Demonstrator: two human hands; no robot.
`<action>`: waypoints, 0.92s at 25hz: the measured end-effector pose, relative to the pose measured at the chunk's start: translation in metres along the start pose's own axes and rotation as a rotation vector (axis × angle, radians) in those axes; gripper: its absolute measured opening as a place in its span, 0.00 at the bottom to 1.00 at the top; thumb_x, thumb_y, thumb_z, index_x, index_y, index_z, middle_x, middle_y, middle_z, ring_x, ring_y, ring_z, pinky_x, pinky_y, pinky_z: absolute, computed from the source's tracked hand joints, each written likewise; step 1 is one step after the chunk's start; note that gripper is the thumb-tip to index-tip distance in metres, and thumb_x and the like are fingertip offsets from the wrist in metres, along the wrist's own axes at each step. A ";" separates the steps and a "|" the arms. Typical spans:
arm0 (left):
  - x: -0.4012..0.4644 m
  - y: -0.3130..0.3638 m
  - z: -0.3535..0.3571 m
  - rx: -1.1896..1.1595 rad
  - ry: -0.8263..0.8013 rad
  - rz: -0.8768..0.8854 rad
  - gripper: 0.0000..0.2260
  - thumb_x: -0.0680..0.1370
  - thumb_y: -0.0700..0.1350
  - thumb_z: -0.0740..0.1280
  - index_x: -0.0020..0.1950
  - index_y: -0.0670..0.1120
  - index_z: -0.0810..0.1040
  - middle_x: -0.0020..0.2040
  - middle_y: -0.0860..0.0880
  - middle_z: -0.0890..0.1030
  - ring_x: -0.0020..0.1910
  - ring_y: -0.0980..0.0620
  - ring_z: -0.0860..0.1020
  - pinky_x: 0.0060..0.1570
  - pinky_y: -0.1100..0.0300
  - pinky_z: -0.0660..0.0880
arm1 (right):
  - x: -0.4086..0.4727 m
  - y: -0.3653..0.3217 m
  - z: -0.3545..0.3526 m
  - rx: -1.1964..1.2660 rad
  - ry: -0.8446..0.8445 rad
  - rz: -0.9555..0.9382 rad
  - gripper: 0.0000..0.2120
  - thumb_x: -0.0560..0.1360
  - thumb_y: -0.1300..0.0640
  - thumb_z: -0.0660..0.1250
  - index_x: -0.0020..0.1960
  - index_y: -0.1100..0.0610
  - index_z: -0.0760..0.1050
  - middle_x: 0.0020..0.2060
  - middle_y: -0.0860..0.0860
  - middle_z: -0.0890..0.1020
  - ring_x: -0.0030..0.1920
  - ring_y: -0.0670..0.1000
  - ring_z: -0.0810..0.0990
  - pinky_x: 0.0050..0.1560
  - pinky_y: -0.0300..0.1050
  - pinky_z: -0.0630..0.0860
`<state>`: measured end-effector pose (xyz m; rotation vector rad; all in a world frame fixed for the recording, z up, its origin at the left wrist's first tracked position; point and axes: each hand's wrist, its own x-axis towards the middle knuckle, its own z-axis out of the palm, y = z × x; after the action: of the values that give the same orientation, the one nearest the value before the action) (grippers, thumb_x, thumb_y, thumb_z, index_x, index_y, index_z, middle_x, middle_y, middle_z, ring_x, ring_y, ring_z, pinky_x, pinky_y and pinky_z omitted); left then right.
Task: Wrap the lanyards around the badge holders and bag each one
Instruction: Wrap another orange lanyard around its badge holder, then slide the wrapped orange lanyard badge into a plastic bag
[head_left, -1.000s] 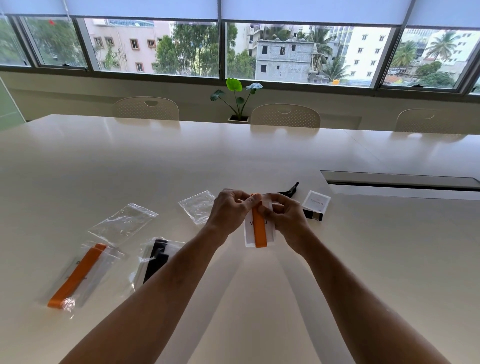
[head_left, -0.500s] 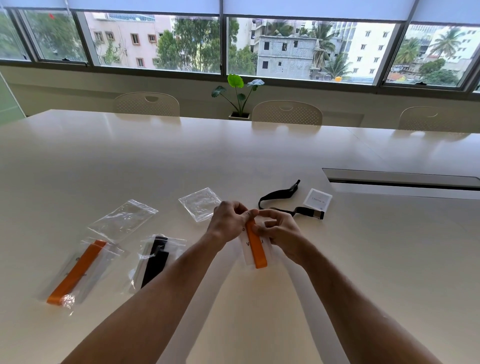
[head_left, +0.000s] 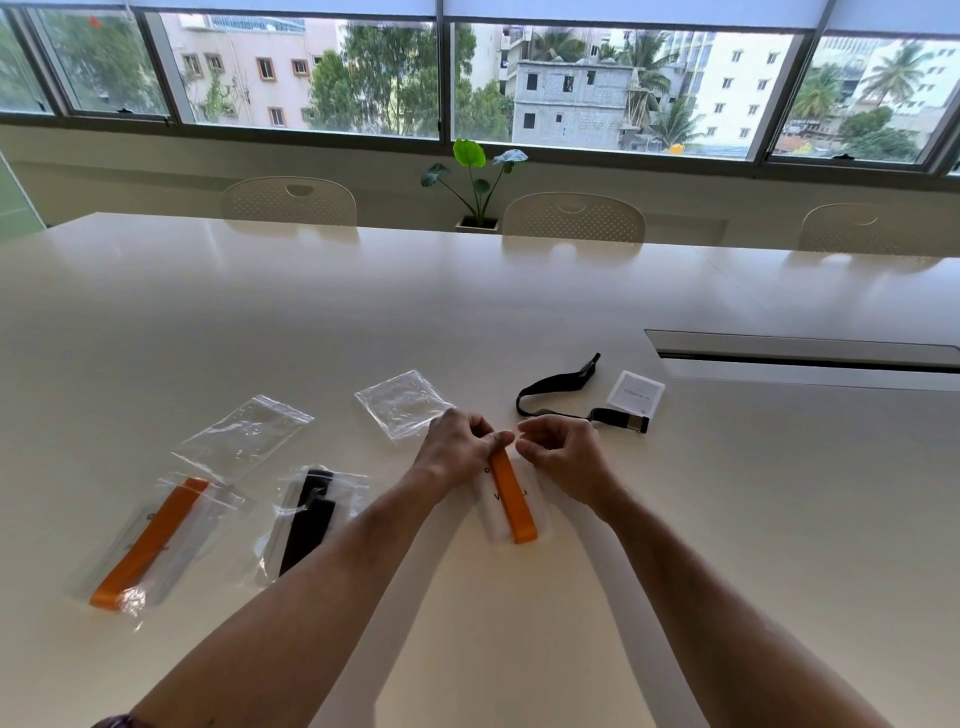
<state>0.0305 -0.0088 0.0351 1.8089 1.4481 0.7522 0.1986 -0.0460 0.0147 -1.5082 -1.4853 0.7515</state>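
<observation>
Orange webbing runs down the middle of the badge holder (head_left: 511, 501) now being worked on a long white table (head_left: 467, 312), as a person wraps lanyards and bags each set. Two sets appear finished: an orange-lanyard bundle (head_left: 148, 540) and a black-lanyard bundle (head_left: 309, 522) lie sealed in clear bags at the near left. Two empty bags remain, one (head_left: 241, 436) just beyond the finished pair, another (head_left: 402, 402) close to the knuckles of the left hand (head_left: 457, 449). A black lanyard (head_left: 566, 392) with its white badge holder (head_left: 636, 395) lies unwrapped further back on the right, so by this count one set awaits bagging and one awaits everything.

At centre, the left hand pinches the top end of the orange lanyard (head_left: 511, 499) against the holder, thumb pressed over it. The right hand (head_left: 563, 454) hovers just beside, fingers curled loosely and apparently grasping nothing, though a fine hold cannot be ruled out. The wrapped holder extends from beneath both hands toward the camera, lying flat or nearly so on the table.
</observation>
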 end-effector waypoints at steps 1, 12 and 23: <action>0.000 0.000 0.000 0.015 0.000 0.005 0.11 0.72 0.55 0.74 0.38 0.48 0.81 0.36 0.48 0.82 0.38 0.51 0.81 0.38 0.60 0.77 | 0.001 0.002 -0.001 -0.110 0.037 -0.037 0.13 0.74 0.57 0.73 0.58 0.57 0.81 0.52 0.52 0.85 0.50 0.47 0.83 0.53 0.40 0.80; 0.010 -0.005 -0.012 0.192 0.181 0.076 0.12 0.76 0.54 0.69 0.45 0.46 0.82 0.45 0.46 0.83 0.50 0.47 0.79 0.52 0.52 0.77 | -0.004 0.024 -0.005 -0.634 0.078 -0.211 0.15 0.79 0.53 0.63 0.63 0.56 0.79 0.62 0.53 0.81 0.64 0.53 0.77 0.65 0.47 0.68; 0.024 -0.029 -0.033 0.712 0.186 -0.007 0.09 0.78 0.45 0.62 0.53 0.45 0.80 0.55 0.42 0.81 0.57 0.41 0.78 0.54 0.53 0.73 | -0.007 0.021 -0.004 -0.628 0.102 -0.189 0.13 0.79 0.52 0.63 0.59 0.55 0.80 0.61 0.52 0.81 0.62 0.53 0.78 0.56 0.40 0.66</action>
<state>-0.0075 0.0241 0.0315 2.2876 2.0201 0.4265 0.2106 -0.0515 -0.0031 -1.7837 -1.8530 0.0825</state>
